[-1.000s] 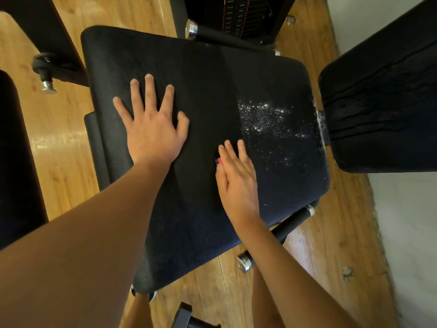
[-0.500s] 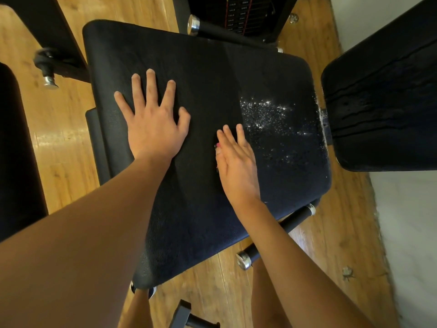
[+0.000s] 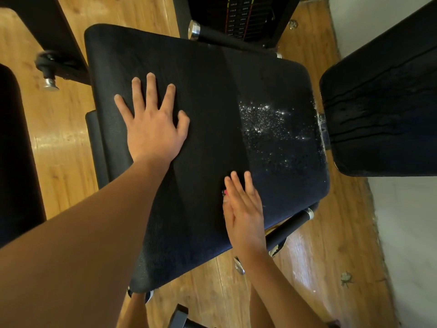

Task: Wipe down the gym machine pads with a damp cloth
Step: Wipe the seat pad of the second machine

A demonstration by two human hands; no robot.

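The black rectangular cushioned pad (image 3: 288, 185) fills the middle of the view, tilted above the glossy wooden plank floor (image 3: 66, 129); what looks like a black fuzzy cloth (image 3: 203, 110) lies spread flat over its left and middle part, its edge running straight down the pad just left of a patch of glinting water droplets (image 3: 262, 119) on the bare right part; the left hand (image 3: 153, 131) lies palm down on the cloth with fingers spread wide and straight, holding nothing; the right hand (image 3: 244, 209) lies flat near the pad's near edge, fingers straight and close together, pressing on the cloth beside that edge; a tiny pink spot shows by its thumb, too small to tell; a second black cushioned pad (image 3: 383, 114) stands just right of the first, almost touching it; a black bar with a chrome end cap (image 3: 293, 221) juts out under the pad's near right corner; a black weight stack (image 3: 238, 17) stands beyond the far edge
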